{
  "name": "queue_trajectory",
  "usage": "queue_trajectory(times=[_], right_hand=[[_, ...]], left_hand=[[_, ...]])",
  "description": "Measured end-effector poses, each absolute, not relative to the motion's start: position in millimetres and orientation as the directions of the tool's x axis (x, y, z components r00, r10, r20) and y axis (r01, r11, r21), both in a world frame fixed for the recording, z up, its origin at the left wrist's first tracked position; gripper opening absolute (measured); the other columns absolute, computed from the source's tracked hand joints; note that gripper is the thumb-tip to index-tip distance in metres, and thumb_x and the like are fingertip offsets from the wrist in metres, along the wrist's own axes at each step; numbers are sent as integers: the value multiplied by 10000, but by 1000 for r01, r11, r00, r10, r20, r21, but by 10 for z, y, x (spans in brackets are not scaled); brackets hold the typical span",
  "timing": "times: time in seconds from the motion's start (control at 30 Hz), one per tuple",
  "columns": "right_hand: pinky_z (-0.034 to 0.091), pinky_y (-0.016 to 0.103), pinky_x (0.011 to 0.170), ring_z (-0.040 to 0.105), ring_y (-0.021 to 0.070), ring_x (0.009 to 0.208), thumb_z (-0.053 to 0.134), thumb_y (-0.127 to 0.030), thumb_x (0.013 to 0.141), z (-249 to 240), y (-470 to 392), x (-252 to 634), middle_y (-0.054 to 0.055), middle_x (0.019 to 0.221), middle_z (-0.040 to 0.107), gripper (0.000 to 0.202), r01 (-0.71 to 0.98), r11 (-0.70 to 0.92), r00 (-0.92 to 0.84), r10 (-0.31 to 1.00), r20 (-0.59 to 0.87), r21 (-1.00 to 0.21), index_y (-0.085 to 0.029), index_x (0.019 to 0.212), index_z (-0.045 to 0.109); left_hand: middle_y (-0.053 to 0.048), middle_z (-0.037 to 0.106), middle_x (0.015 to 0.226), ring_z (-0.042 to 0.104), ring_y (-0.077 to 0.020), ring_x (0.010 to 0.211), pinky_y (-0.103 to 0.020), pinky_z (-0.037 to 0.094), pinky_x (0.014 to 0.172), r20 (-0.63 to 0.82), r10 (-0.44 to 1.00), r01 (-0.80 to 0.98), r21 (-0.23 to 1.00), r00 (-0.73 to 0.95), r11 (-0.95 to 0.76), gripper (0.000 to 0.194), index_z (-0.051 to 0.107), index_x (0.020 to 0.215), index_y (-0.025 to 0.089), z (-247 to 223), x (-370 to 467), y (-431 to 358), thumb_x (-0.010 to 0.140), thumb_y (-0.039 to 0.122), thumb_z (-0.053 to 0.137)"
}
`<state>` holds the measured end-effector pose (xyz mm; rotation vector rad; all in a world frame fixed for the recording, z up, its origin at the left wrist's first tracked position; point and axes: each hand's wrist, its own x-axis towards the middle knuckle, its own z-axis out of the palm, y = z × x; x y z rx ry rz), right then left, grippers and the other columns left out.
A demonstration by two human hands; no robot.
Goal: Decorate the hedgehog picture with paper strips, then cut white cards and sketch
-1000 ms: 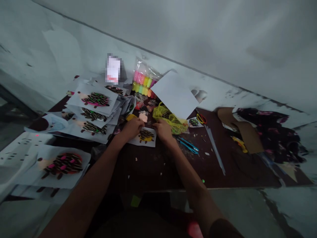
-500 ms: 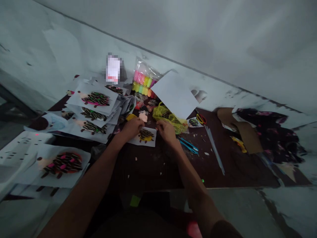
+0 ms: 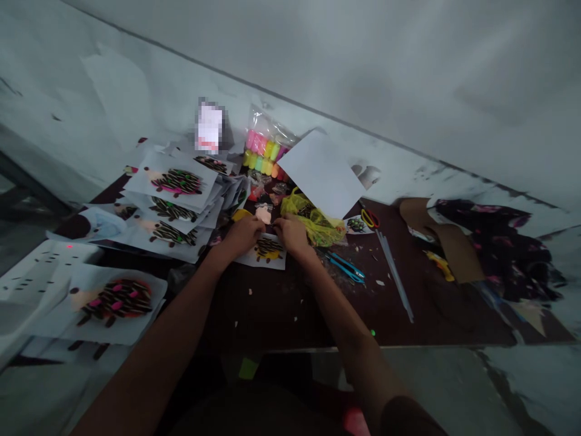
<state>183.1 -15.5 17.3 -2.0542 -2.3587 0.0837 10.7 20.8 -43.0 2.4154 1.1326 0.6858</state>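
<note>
The small sheet (image 3: 253, 261) lies on the bench (image 3: 272, 324) in front of the person, between and partly under the two hands, bearing a yellow figure (image 3: 269, 249) with dark spiky strips. The left hand (image 3: 244, 234) is curled over the sheet's upper left, and the right hand (image 3: 291, 234) bends in at its upper right with fingertips drawn together. Whether either grips something or merely presses cannot be told, since the backs of the hands screen the fingertips.

The step in hand looks like fine work at the figure's upper edge. It would be done well with the left hand bracing the paper lightly near its border, away from the raised strips, while the right hand works in short, gentle touches from the side. A firm push could smear the strips or skew the sheet, and the right wrist is best held clear of the yellow net bag (image 3: 319, 229) just beside it.

The figure's left end is covered by the left hand. A peach-coloured lump (image 3: 263, 214) shows just beyond the fingers, though its wrapping is unclear in the dim light; the pixelated patch (image 3: 210, 126) at the back hides whatever stands there
</note>
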Motion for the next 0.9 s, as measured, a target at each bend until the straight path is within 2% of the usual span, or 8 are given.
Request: queue_trajectory(times=[0.17, 0.33, 0.5, 0.73, 0.9], right_hand=[[438, 281, 823, 654, 223, 1062, 499, -268, 1042, 209, -130, 1834, 130, 1161, 721, 262, 989, 150, -150, 987, -54, -1, -169, 1128, 726], [436, 266, 842, 666, 208, 1047, 443, -231, 1058, 257, -212, 1970, 118, 1175, 733, 287, 994, 99, -99, 995, -10, -51, -173, 1188, 692], [443, 258, 859, 655, 205, 1099, 493, -267, 1046, 306, -234, 1980, 91, 1195, 722, 287, 979, 186, -189, 982, -28, -80, -220, 1197, 733], [453, 266, 828, 665, 216, 1082, 518, -273, 1025, 324, -130, 1811, 118, 1186, 720, 273, 974, 223, -216, 965, -149, 33, -182, 1184, 720], [457, 287, 829, 673, 240, 1072, 439, -212, 1040, 316, -135, 1790, 165, 1170, 723, 286, 968, 240, -233, 967, -104, 66, -124, 1161, 682]], left_hand=[[-91, 728, 949, 641, -216, 923, -323, 497, 828, 273, 788, 599, 527, 552, -602, 278, 756, 853, 177, -434, 106, 201, 816, 64, 504], [-103, 721, 953, 647, -226, 915, -338, 501, 822, 255, 793, 600, 539, 554, -592, 277, 760, 854, 170, -430, 108, 211, 821, 77, 501], [-102, 718, 935, 636, -224, 891, -342, 503, 815, 261, 781, 600, 519, 567, -609, 273, 758, 844, 171, -440, 102, 226, 808, 75, 505], [-105, 724, 943, 643, -227, 911, -342, 502, 827, 267, 781, 600, 516, 565, -611, 281, 759, 857, 168, -450, 106, 225, 807, 70, 501], [-103, 726, 947, 640, -227, 914, -342, 506, 823, 287, 780, 606, 503, 555, -616, 292, 761, 860, 174, -454, 104, 218, 792, 69, 497]])
